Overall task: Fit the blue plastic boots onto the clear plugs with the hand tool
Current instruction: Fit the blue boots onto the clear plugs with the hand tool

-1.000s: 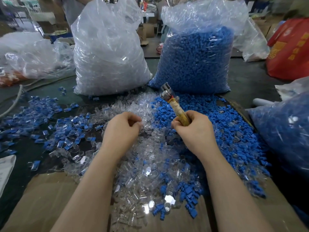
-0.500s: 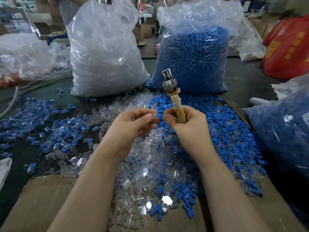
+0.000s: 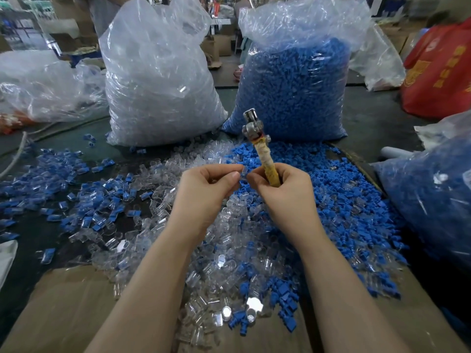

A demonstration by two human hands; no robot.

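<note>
Clear plugs (image 3: 178,240) lie heaped on the counter (image 3: 369,115) between the forearms, with loose blue boots (image 3: 339,200) spread to the right, both within easy reach. The left hand (image 3: 204,189) pinches one clear plug (image 3: 244,171) at its fingertips, raised to meet the right hand (image 3: 283,192). That hand curls round the hand tool (image 3: 262,151), metal head upright, probably to keep it ready while its fingertips help steady the piece.

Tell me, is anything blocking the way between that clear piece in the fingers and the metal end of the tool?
Nothing visible does. The left hand pinches the clear plug beside the right hand, which grips the tool upright. Only open air lies between the plug and the metal head above it.
</note>
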